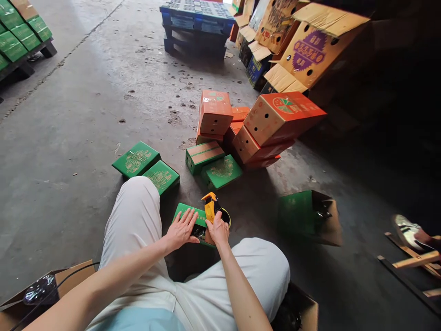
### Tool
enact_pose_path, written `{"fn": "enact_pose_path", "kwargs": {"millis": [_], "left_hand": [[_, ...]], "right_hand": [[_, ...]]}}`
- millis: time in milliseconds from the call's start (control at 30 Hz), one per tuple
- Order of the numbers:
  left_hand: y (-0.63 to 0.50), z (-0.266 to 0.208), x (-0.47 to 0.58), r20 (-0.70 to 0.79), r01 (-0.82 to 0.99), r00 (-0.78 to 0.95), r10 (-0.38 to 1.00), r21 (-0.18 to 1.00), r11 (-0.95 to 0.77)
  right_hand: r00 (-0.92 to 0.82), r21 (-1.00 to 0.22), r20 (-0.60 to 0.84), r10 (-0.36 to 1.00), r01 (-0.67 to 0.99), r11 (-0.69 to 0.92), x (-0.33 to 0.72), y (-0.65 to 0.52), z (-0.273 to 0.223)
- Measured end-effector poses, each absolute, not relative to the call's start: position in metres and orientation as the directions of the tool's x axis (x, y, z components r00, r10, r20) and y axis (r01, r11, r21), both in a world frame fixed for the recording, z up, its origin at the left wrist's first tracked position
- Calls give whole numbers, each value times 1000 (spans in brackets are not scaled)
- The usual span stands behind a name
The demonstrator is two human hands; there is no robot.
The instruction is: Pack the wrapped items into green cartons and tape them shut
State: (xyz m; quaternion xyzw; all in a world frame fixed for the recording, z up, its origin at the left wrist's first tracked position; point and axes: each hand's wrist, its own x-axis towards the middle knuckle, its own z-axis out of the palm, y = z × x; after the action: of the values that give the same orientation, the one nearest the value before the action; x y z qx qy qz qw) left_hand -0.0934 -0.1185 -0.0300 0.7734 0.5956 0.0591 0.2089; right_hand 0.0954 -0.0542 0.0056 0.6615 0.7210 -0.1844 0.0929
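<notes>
Between my knees stands a small green carton [182,212], one flap down and part of its top uncovered, with dark, shiny contents showing in the gap. My left hand [181,228] lies flat across the flap, fingers stretched out. In my right hand [218,229] is a yellow and black tape dispenser [210,208], held at the carton's right end with its roll on the far side. The fingers wrap around the dispenser and are partly hidden by the back of the hand.
Beyond the carton sit several green boxes [137,158] and stacked orange boxes [280,110]. A green carton [299,214] with open top is at right, near another person's shoe [408,231]. Blue pallets [198,23] stand behind. Open cardboard boxes [312,308] flank my legs.
</notes>
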Motion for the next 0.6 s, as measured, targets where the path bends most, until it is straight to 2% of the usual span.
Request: {"fn": "enact_pose_path", "kwargs": {"millis": [233, 433, 600], "left_hand": [[-90, -43, -93, -166, 926, 237, 957, 337, -170], [-107, -48, -82, -121, 948, 99, 988, 313, -56], [-107, -50, -83, -126, 947, 102, 987, 315, -57]], "right_hand": [[-112, -135, -341, 933, 988, 69, 95, -63, 4], [-116, -101, -248, 962, 990, 93, 95, -69, -2], [-128, -107, -253, 959, 989, 104, 96, -67, -4]]}}
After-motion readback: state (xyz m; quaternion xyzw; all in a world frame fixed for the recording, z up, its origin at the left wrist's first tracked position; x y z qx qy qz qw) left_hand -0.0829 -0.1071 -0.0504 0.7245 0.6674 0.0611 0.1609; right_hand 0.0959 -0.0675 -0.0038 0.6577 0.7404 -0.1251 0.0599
